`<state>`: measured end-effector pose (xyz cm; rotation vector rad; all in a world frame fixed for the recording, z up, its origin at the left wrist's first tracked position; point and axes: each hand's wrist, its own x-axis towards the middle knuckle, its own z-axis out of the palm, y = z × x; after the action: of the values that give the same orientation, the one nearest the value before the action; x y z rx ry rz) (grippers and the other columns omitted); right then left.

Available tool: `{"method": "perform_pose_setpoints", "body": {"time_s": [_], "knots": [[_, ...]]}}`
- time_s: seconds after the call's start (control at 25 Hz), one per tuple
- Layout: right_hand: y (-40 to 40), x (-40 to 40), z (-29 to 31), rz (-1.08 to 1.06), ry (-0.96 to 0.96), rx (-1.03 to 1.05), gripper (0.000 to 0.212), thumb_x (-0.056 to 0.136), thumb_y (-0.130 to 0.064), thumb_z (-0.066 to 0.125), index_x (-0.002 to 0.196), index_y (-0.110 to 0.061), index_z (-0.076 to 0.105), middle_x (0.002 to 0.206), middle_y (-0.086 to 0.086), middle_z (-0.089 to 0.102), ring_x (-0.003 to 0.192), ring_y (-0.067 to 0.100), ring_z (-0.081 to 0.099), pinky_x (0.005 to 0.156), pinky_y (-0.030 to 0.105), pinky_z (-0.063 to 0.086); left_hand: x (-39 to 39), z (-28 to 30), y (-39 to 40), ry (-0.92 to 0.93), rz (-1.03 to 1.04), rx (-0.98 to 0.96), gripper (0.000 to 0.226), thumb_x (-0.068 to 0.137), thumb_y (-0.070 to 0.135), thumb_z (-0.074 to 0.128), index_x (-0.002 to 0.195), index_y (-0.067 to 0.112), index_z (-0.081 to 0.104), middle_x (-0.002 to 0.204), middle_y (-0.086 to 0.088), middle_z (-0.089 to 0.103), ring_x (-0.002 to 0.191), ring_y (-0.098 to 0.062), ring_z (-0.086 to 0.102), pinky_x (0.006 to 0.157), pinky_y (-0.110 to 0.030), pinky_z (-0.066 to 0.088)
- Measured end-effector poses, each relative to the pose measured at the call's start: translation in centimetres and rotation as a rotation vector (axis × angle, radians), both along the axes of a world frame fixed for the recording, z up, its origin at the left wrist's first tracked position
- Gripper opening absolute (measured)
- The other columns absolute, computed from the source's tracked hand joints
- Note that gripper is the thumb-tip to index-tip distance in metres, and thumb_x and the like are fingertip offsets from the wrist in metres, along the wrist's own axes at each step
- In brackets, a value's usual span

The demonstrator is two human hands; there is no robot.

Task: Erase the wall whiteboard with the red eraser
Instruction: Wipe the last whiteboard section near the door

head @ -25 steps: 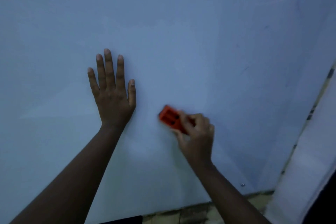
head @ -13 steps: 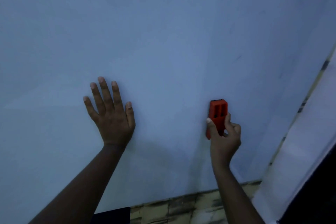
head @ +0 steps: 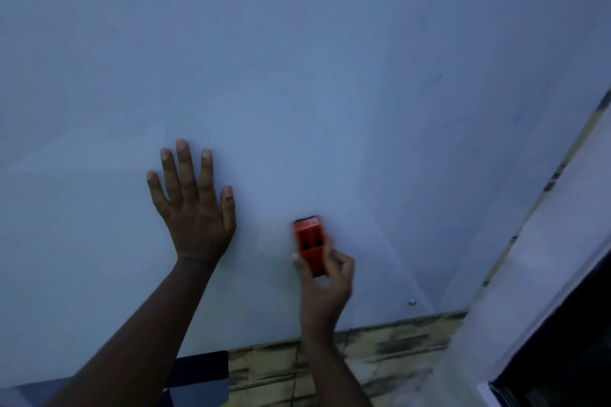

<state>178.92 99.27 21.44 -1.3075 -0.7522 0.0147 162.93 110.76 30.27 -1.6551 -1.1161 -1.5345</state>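
The whiteboard (head: pixel 297 59) fills most of the view, on the wall in front of the person. The left hand (head: pixel 193 208) lies flat on the whiteboard, low and left of the middle. The eraser (head: pixel 310 243) is to the right of it, upright against the whiteboard (a gap is between them), with the right hand (head: pixel 327 284) just below, holding its lower part. A small screw (head: pixel 411 302) sits near the whiteboard's lower right corner. Under the bottom edge runs a wall strip (head: pixel 380 350).
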Motion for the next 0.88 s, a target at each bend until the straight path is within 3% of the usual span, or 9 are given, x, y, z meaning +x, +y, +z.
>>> {"method": "perform_pose_setpoints", "body": {"time_s": [0.08,0.12,0.2,0.32,0.4,0.48,0.56,0.72,0.88], "knots": [[0.3,3.6,-0.1,-0.021,0.474,0.066,0.072,0.069,-0.037,0.095,0.134,-0.025,0.067,0.107,0.003,0.07,0.092,0.008,0.065,0.088,0.035,0.058,-0.1,-0.9,0.1,0.018,0.007,-0.003,0.063,0.11,0.034,0.041,0.166,0.009,0.027,0.169,-0.027,0.025,0.165,-0.031,0.001,0.131,-0.058,0.005],[0.2,5.4,-0.8,-0.017,0.622,0.068,0.074,0.069,-0.042,0.094,0.136,-0.024,0.067,0.106,-0.001,0.074,0.095,0.011,0.068,0.089,0.043,0.061,0.0,-1.3,0.0,0.011,0.004,-0.012,0.062,0.11,0.034,0.041,0.166,0.009,0.027,0.169,-0.027,0.025,0.165,-0.03,0.0,0.131,-0.058,0.005],[-0.7,7.7,-2.3,0.035,0.836,0.041,0.067,0.076,-0.041,0.09,0.137,-0.024,0.067,0.105,-0.009,0.075,0.105,0.02,0.071,0.088,0.051,0.062,0.4,-2.3,-0.2,-0.006,-0.001,-0.025,0.063,0.11,0.034,0.041,0.166,0.01,0.025,0.169,-0.027,0.024,0.165,-0.03,-0.001,0.131,-0.057,0.003],[-2.0,8.6,-4.7,0.161,1.077,-0.028,0.054,0.089,-0.035,0.079,0.139,-0.025,0.062,0.118,0.003,0.07,0.106,0.024,0.068,0.088,0.048,0.06,0.7,-3.7,-0.3,0.0,0.014,-0.042,0.064,0.11,0.033,0.042,0.167,0.013,0.021,0.169,-0.027,0.023,0.165,-0.03,-0.002,0.131,-0.057,0.002],[-2.1,8.4,-7.4,0.232,1.257,-0.092,0.058,0.086,-0.034,0.079,0.137,-0.012,0.061,0.121,0.018,0.069,0.098,0.028,0.068,0.09,0.054,0.058,0.8,-4.5,-0.3,0.011,0.013,-0.048,0.065,0.11,0.033,0.04,0.168,0.014,0.019,0.17,-0.025,0.022,0.165,-0.03,-0.002,0.131,-0.056,0.001],[-2.2,7.2,-9.7,0.32,1.41,-0.149,0.071,0.081,-0.032,0.078,0.138,0.004,0.054,0.114,0.028,0.068,0.095,0.037,0.068,0.079,0.057,0.062,0.8,-5.1,-0.2,0.023,0.02,-0.051,0.066,0.11,0.035,0.04,0.169,0.016,0.017,0.171,-0.023,0.018,0.165,-0.029,-0.003,0.131,-0.055,0.0],[-2.4,5.7,-11.5,0.394,1.493,-0.2,0.067,0.091,-0.028,0.07,0.143,0.007,0.046,0.108,0.031,0.066,0.096,0.043,0.065,0.062,0.057,0.062,0.8,-5.6,-0.3,0.041,0.018,-0.048,0.066,0.11,0.035,0.039,0.169,0.017,0.016,0.175,-0.017,0.009,0.165,-0.03,-0.003,0.131,-0.054,-0.001],[-2.1,5.5,-13.0,0.49,1.488,-0.208,0.048,0.102,-0.021,0.06,0.141,0.003,0.045,0.109,0.031,0.064,0.101,0.047,0.062,0.067,0.063,0.057,0.6,-6.9,-0.5,0.086,0.012,-0.061,0.067,0.11,0.037,0.039,0.169,0.018,0.014,0.178,-0.006,-0.006,0.165,-0.029,-0.004,0.132,-0.054,-0.003],[-1.9,6.6,-14.7,0.417,1.434,-0.302,0.051,0.097,-0.01,0.068,0.14,0.006,0.047,0.116,0.031,0.062,0.098,0.046,0.062,0.05,0.059,0.059,0.7,-8.3,-1.1,0.095,0.002,-0.125,0.069,0.111,0.039,0.039,0.17,0.019,0.009,0.178,-0.005,-0.01,0.165,-0.029,-0.007,0.131,-0.056,-0.007]]}}
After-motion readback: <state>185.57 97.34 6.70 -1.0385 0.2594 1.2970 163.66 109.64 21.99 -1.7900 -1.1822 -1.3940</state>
